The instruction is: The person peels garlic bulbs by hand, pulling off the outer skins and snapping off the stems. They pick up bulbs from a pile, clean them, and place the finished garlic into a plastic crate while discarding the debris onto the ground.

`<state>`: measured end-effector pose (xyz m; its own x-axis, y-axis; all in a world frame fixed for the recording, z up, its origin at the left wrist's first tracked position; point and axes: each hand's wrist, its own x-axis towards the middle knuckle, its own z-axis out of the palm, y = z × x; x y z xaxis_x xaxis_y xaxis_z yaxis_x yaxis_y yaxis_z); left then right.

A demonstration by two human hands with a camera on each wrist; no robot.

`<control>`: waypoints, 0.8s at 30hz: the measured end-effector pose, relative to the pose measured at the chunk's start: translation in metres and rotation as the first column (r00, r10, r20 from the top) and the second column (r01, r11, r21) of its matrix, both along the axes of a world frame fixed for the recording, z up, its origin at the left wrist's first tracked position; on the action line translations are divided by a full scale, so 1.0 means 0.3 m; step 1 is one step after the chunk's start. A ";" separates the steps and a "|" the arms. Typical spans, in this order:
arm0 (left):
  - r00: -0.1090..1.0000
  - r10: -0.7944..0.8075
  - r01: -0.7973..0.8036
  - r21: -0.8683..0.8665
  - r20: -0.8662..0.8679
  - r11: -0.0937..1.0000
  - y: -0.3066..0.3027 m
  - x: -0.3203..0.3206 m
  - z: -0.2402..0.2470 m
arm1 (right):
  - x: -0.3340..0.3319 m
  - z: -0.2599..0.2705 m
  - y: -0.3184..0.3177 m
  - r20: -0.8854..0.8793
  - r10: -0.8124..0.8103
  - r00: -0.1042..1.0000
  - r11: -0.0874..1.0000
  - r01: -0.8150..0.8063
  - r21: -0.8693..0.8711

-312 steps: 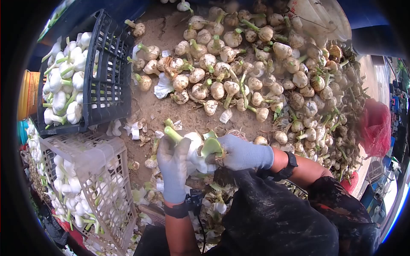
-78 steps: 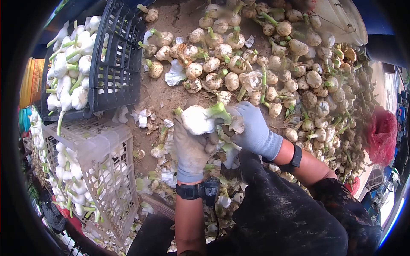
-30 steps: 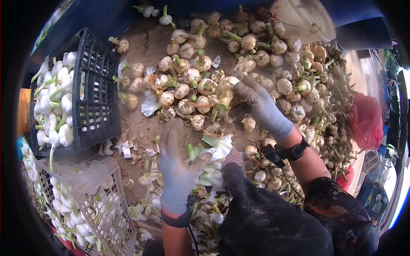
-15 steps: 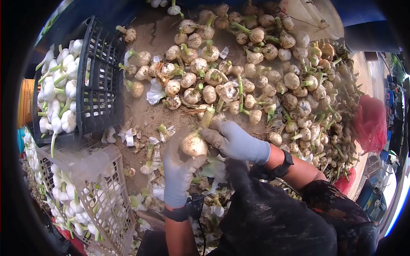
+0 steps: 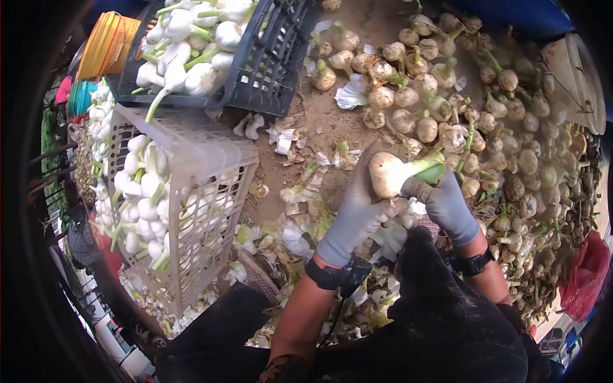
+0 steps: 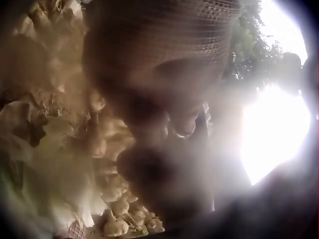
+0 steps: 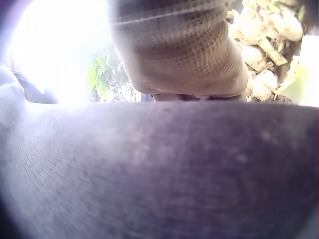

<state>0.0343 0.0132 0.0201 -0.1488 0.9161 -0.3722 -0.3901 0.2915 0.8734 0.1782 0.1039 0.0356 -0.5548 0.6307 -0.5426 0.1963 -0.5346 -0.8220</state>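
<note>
A garlic bulb (image 5: pixel 385 174) with a white neck and green stem is between two gloved hands in the head view. The left hand (image 5: pixel 355 214) grips the bulb from the left and below, its thumb under it. The right hand (image 5: pixel 449 208) pinches the green leaf layer (image 5: pixel 430 172) at the stem end, fingers curled. In the left wrist view the gloved hand (image 6: pixel 164 69) is dark and blurred. The right wrist view is mostly filled by glove fabric (image 7: pixel 164 164), which hides the fingertips.
A black crate (image 5: pixel 271 60) of white garlic stands upper left, above a pale crate (image 5: pixel 211 223) holding more. Unpeeled bulbs (image 5: pixel 527 159) cover the ground at the right. Peelings (image 5: pixel 297 239) lie below the hands. A white bucket (image 5: pixel 578 83) lies upper right, above a red net bag (image 5: pixel 584 274).
The head view has swung left, so both crates sit further right. The dirty outer skin on the bulb's neck is now pulled back, showing white, and the right hand has shifted to the stem end.
</note>
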 end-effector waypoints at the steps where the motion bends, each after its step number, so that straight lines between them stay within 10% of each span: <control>1: 0.997 0.030 -0.024 0.089 -0.068 0.996 -0.012 -0.003 -0.049 | -0.004 -0.004 -0.006 0.027 -0.001 1.000 1.000 0.001 0.001; 4: 0.936 0.036 0.006 0.118 -0.350 0.993 -0.022 -0.040 -0.037 | -0.014 0.013 -0.021 0.055 0.003 0.998 0.999 -0.006 0.050; 7: 0.882 0.248 -0.313 -0.105 -0.401 0.944 -0.007 -0.083 -0.002 | 0.022 0.029 -0.051 0.013 0.233 0.972 0.971 -0.234 0.042; 11: 0.697 0.049 0.098 0.163 -0.715 0.982 -0.003 -0.127 0.061 | -0.014 0.032 -0.062 0.025 0.264 0.964 0.962 -0.265 0.064; 15: 0.965 -0.010 0.011 0.003 -0.262 1.000 -0.022 -0.135 0.056 | -0.012 0.071 -0.021 0.071 0.257 0.964 0.946 -0.266 0.182; 19: 0.764 -0.130 0.258 0.114 -0.632 0.960 -0.024 -0.084 0.029 | 0.011 0.072 -0.020 0.088 0.369 0.925 0.793 -0.363 0.489; 21: 0.997 0.072 -0.075 -0.145 -0.023 0.987 -0.036 -0.083 0.065 | 0.023 0.072 -0.001 0.090 0.339 0.937 0.850 -0.346 0.398; 23: 0.886 0.231 -0.178 -0.164 0.402 0.970 -0.034 -0.109 0.114 | 0.033 0.042 0.013 0.551 0.236 0.801 0.708 -0.530 0.467; 24: 0.869 0.031 -0.009 0.046 -0.494 0.999 -0.067 -0.134 0.054 | 0.057 0.016 0.023 0.557 0.249 0.793 0.731 -0.530 0.429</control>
<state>-0.0058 -0.0069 0.0363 -0.3219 0.9238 -0.2074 0.0909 0.2483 0.9644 0.1954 0.1108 0.0405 -0.6114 0.6678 -0.4245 0.6861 0.1800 -0.7049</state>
